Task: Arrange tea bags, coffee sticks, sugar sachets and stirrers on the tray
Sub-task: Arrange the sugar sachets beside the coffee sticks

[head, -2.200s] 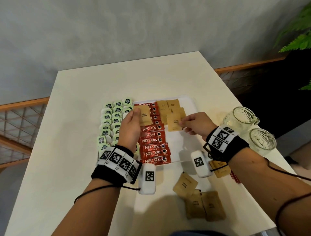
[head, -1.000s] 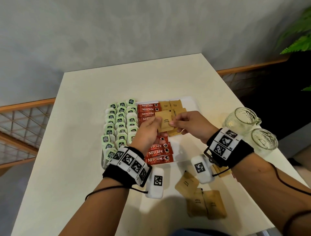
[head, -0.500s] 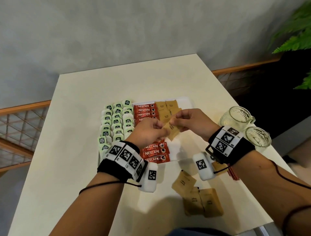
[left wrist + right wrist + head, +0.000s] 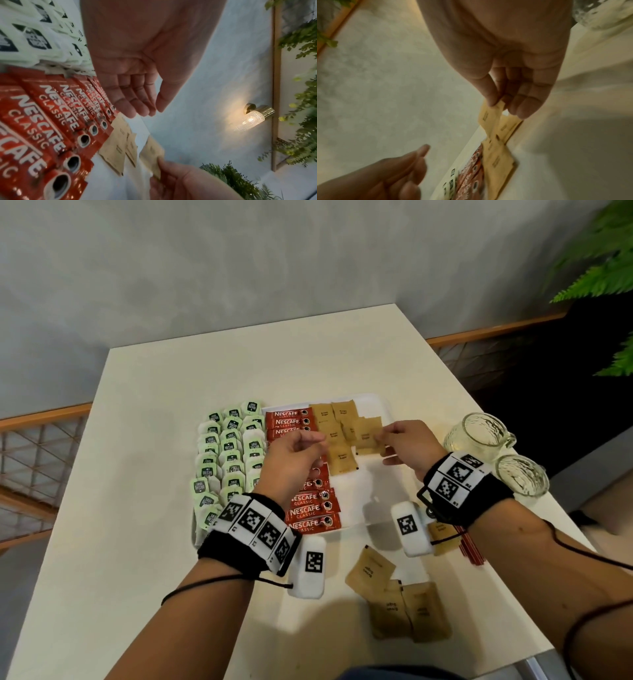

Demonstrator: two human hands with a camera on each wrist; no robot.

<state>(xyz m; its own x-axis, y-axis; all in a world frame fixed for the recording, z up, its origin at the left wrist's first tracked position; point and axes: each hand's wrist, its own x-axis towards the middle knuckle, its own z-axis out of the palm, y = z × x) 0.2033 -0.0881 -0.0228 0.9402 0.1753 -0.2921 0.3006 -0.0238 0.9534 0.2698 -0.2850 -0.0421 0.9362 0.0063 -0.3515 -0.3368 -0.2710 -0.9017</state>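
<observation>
- Since half a second ago, left hand (image 4: 291, 453) has let go; right hand (image 4: 406, 445) carried the sugar sachet (image 4: 368, 436) rightward.
- Right fingers (image 4: 491, 94) pinch its corner; left fingers (image 4: 135, 100) relaxed, holding nothing.
- Sachet hangs over the tray (image 4: 383, 405), beside laid sachets.
- Judged light, limp paper; best gripped at an edge.
- Loose sachets (image 4: 394, 601) wait on the worktop (image 4: 137, 542).
</observation>
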